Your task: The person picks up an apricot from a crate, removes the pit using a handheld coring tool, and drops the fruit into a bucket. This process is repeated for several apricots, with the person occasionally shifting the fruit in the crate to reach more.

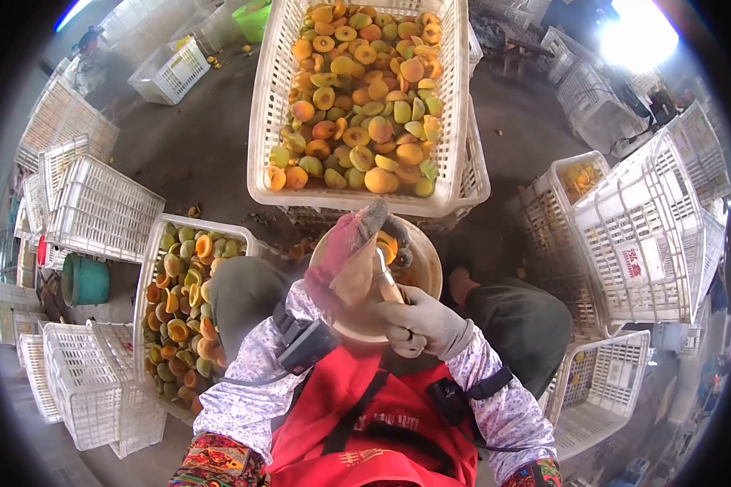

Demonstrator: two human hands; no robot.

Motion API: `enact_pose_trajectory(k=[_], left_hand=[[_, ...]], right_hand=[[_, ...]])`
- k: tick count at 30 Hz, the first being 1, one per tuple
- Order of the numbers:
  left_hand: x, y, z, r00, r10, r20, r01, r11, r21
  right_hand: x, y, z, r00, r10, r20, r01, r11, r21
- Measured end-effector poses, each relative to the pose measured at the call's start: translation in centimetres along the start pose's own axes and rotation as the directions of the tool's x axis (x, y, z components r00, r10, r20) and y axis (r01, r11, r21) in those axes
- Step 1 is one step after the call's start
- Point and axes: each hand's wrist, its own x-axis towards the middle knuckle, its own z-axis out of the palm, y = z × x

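My left hand (pixel 345 264), in a stained pinkish glove with dark fingertips, is curled around an orange peach piece (pixel 388 245) over a round pale tub (pixel 432 268). Much of that fruit is hidden by the fingers. In a light grey glove, my right hand (pixel 426 323) grips the wooden handle of a small metal-bladed tool (pixel 388 280). The blade points up toward the fruit, its tip close beside it. The tub stands between my knees, mostly covered by my hands.
Ahead, a white crate (pixel 264 130) of halved peaches sits on other crates. At my left knee is another crate (pixel 150 243) of peach halves. Stacked crates (pixel 638 235) rise on the right, more crates (pixel 97 207) on the left near a green bucket (pixel 85 280).
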Motion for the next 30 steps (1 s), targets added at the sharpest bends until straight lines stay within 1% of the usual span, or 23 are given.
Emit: enact_pose_trajectory(k=[1,2,3,4,5,6,7,8,9,10,12,13,14,15,16,17,18,19,21,23,25,27,30], left_hand=[[2.9,-9.3,-8.6,0.915,-0.162,0.368,0.319,0.851,-0.418],[2.5,-7.3,-7.1,0.915,-0.158,0.371,0.316,0.851,-0.42],[1.2,-3.3,-4.3,0.994,-0.062,0.088,0.09,0.93,-0.357],[0.7,-1.0,-2.8,0.979,0.077,-0.19,-0.12,0.967,-0.225],[3.3,-5.6,-8.3,0.877,0.47,-0.099,-0.312,0.713,0.628],[1.8,-3.9,-8.8,0.843,0.535,-0.058,-0.495,0.814,0.304],[0.1,-2.2,-9.3,0.798,0.6,-0.045,-0.602,0.796,-0.066],[0.7,-0.3,-12.9,0.937,0.293,-0.189,-0.339,0.892,-0.298],[-0.7,1.0,-14.3,0.937,0.296,-0.185,-0.34,0.893,-0.296],[-3.0,2.9,-14.8,0.829,0.48,-0.287,-0.403,0.868,0.289],[-8.5,7.6,-14.7,0.582,0.809,-0.079,0.013,0.088,0.996],[-11.0,10.4,-14.5,0.714,0.642,0.279,0.139,-0.521,0.842],[-12.1,10.4,-16.4,0.733,0.637,-0.236,0.026,0.32,0.947],[-13.0,10.2,-18.8,0.799,0.237,-0.552,-0.032,0.935,0.354],[-14.0,10.3,-21.3,0.8,0.242,-0.549,-0.032,0.931,0.363],[-14.9,10.4,-23.8,0.885,0.161,-0.436,0.33,0.444,0.833],[-14.7,11.6,-21.9,0.912,0.006,-0.41,0.391,-0.32,0.863],[-14.9,11.1,-19.2,0.908,0.337,-0.248,0.362,-0.337,0.869],[-11.5,12.3,-15.2,0.877,0.472,-0.095,0.199,-0.175,0.964],[-7.1,12.8,-10.3,0.914,0.405,-0.002,-0.008,0.022,1.0],[-2.2,11.6,-5.5,0.987,0.142,-0.069,0.041,0.196,0.98],[3.4,9.4,-2.0,0.988,-0.077,-0.132,0.142,0.155,0.978],[11.0,4.4,-0.8,0.986,-0.08,-0.144,0.133,-0.132,0.982]], right_hand=[[0.0,0.3,-0.2,0.999,0.007,0.05,-0.013,0.994,0.113],[-0.1,0.4,-0.2,0.995,0.008,0.098,-0.03,0.975,0.222],[-0.5,0.0,0.1,0.999,-0.018,0.044,0.016,0.998,0.053],[-0.4,0.3,0.0,0.999,-0.02,0.043,0.018,0.999,0.047],[-0.2,1.3,-0.4,0.989,-0.139,-0.058,0.124,0.969,-0.212],[0.2,2.4,-1.0,0.953,-0.277,-0.125,0.191,0.865,-0.464],[0.6,3.9,-2.4,0.752,-0.64,0.158,0.397,0.248,-0.884],[0.6,4.7,-2.7,0.751,-0.641,0.157,0.396,0.246,-0.885],[0.5,5.4,-2.8,0.801,-0.595,0.063,0.184,0.144,-0.972],[0.4,5.7,-2.8,0.827,-0.56,-0.046,-0.034,0.031,-0.999],[-0.1,5.2,-2.1,0.865,-0.474,-0.162,-0.049,0.243,-0.969],[-0.3,5.0,-1.9,0.884,-0.418,-0.208,-0.128,0.211,-0.969],[-0.4,4.8,-1.8,0.896,-0.363,-0.256,-0.205,0.175,-0.963],[-0.5,4.8,-1.7,0.895,-0.369,-0.251,-0.195,0.181,-0.964],[-0.6,4.8,-1.6,0.88,-0.417,-0.226,-0.162,0.183,-0.97],[-0.7,4.7,-1.7,0.862,-0.464,-0.204,-0.133,0.183,-0.974],[-1.0,4.5,-1.6,0.86,-0.466,-0.205,-0.131,0.186,-0.974],[-1.3,4.1,-1.6,0.842,-0.501,-0.2,-0.118,0.191,-0.974],[-1.6,3.5,-1.7,0.785,-0.585,-0.204,-0.098,0.207,-0.973],[-1.9,3.1,-2.3,0.722,-0.671,-0.17,-0.046,0.199,-0.979],[-2.5,2.1,-2.5,0.648,-0.735,-0.2,-0.013,0.253,-0.967],[-2.9,2.0,-2.9,0.628,-0.74,-0.241,-0.002,0.308,-0.951],[-3.8,2.4,-3.3,0.61,-0.744,-0.272,-0.029,0.322,-0.946]])
